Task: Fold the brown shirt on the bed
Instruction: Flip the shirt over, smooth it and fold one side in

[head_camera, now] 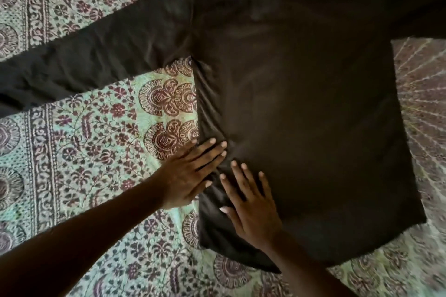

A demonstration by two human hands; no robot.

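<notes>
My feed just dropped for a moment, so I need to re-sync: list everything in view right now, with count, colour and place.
brown shirt: one, dark brown, spread flat across the middle and right of the bed, hem toward the camera.
shirt sleeves: two, dark brown; one stretched out to the left edge of the view, the other running off the upper right.
bedspread: one, pale green with maroon floral print, under the shirt and filling the view.
left hand: one, fingers straight, pressing on the shirt's left side edge.
right hand: one, fingers spread flat on the shirt's lower left part.
</notes>
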